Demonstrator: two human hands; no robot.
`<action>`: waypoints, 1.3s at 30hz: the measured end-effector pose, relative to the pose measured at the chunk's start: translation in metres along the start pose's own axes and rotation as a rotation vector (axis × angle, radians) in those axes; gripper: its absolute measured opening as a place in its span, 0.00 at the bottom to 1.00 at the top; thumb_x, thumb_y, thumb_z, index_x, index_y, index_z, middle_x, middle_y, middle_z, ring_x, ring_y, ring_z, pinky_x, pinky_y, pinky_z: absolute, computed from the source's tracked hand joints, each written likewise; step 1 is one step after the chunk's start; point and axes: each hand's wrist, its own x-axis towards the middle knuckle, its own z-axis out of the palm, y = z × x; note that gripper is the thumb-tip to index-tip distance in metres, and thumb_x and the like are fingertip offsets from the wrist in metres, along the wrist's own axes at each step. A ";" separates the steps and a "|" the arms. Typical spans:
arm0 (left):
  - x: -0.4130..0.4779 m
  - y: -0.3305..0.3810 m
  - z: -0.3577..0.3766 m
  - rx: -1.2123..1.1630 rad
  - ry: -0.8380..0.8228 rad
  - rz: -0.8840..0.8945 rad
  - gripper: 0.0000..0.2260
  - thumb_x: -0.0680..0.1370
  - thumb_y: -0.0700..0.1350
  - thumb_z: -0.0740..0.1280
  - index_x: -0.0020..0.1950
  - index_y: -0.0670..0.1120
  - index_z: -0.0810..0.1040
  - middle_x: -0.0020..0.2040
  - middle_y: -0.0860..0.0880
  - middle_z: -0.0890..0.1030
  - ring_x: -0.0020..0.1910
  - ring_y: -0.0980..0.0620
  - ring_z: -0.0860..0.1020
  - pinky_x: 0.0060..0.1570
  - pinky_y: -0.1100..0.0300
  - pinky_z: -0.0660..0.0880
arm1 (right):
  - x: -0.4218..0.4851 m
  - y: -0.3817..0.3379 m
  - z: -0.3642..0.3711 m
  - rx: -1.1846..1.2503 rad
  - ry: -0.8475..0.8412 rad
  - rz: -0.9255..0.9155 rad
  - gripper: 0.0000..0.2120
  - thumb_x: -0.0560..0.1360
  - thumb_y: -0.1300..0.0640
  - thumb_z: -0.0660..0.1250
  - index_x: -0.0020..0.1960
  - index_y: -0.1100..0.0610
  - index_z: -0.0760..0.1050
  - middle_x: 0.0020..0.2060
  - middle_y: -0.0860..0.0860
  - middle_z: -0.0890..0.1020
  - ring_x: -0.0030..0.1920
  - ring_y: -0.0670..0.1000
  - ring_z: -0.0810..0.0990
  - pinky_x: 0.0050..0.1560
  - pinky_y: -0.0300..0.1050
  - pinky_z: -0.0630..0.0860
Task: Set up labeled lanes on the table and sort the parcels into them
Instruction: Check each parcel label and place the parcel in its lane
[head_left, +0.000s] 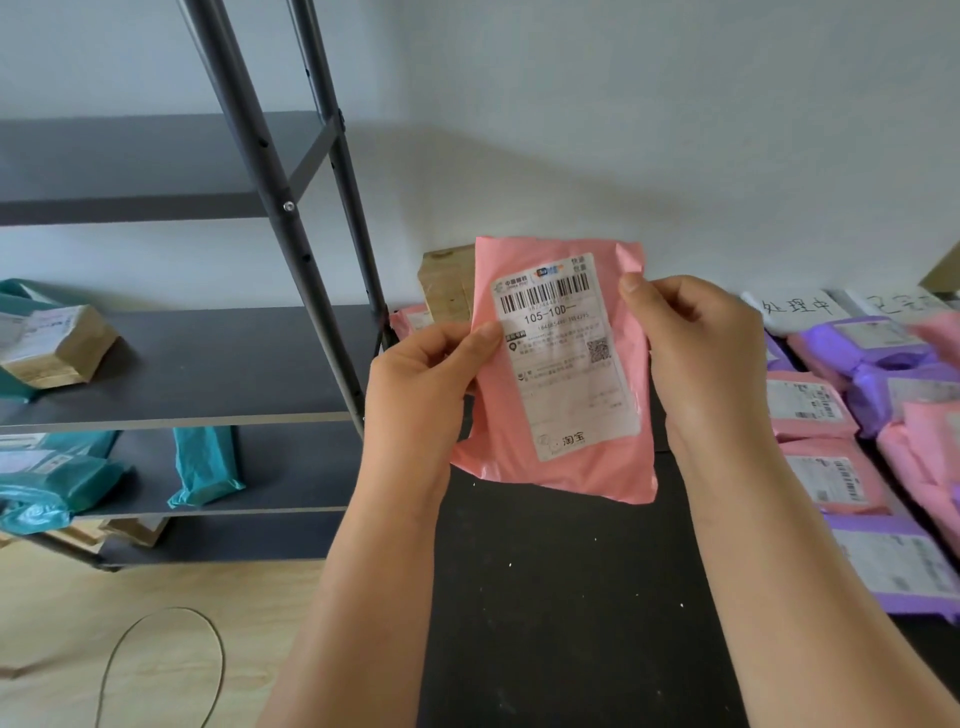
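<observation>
Pink poly mailer (597, 473) held over the counter (545, 597). Pinched at 9 o'clock edge by left hand (421, 384), at 3 o'clock edge by right hand (696, 348), both grips closed on it. Likely light, soft, slippery; edges best.

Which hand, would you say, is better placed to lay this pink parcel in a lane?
Probably the right hand: it grips the pink parcel's edge nearest the lane labels and sorted parcels.

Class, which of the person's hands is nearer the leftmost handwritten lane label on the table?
Right. The right hand pinches the pink parcel at its right edge, just left of the lane label; the left hand holds its opposite edge, farther left.
</observation>
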 end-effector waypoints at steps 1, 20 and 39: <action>-0.001 0.001 0.000 -0.010 -0.008 0.004 0.05 0.76 0.45 0.72 0.47 0.45 0.85 0.44 0.49 0.86 0.44 0.48 0.85 0.44 0.55 0.83 | 0.000 -0.002 -0.001 0.015 0.004 0.013 0.16 0.77 0.49 0.69 0.37 0.60 0.78 0.25 0.46 0.73 0.30 0.45 0.66 0.31 0.38 0.63; -0.005 -0.011 0.000 0.222 -0.091 0.071 0.12 0.71 0.55 0.74 0.51 0.51 0.86 0.45 0.55 0.86 0.47 0.55 0.84 0.50 0.57 0.81 | 0.000 0.000 -0.015 0.209 0.106 0.118 0.21 0.74 0.45 0.71 0.34 0.61 0.73 0.26 0.50 0.70 0.32 0.53 0.66 0.39 0.50 0.65; -0.001 -0.021 0.006 0.107 0.217 0.043 0.05 0.76 0.49 0.73 0.46 0.48 0.86 0.39 0.55 0.85 0.38 0.60 0.82 0.34 0.68 0.78 | -0.018 0.006 -0.016 -0.044 -0.352 0.166 0.02 0.72 0.54 0.76 0.41 0.50 0.83 0.39 0.48 0.86 0.43 0.51 0.85 0.52 0.58 0.81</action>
